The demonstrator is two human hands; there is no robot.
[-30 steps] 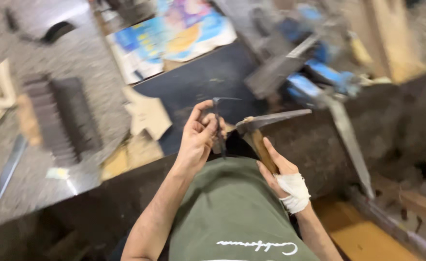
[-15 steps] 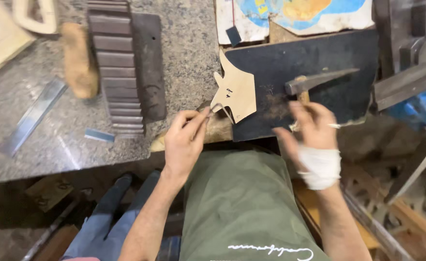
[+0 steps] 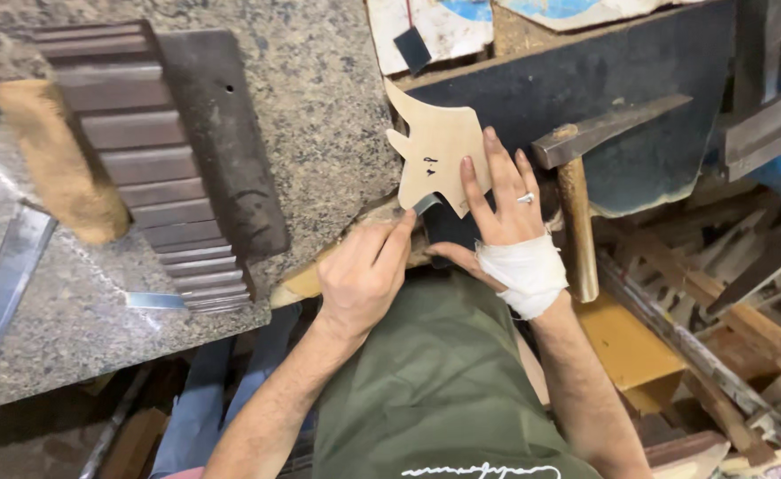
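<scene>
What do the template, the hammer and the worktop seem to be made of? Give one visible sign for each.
Template: probably thin card or board, tan, matt, flat with cut edges.
Hammer: dull grey metal head, seemingly steel; handle looks like worn wood, brown and smooth.
Worktop: likely granite, grey and speckled, with a broken-looking edge.

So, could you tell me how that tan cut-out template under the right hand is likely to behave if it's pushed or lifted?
The tan template looks thin and flat, so it is probably light and would slide easily on the dark sheet. The right hand lies flat on it. Its narrow prongs may bend or snap if caught. The left hand holds a small blade at its lower edge.
</scene>
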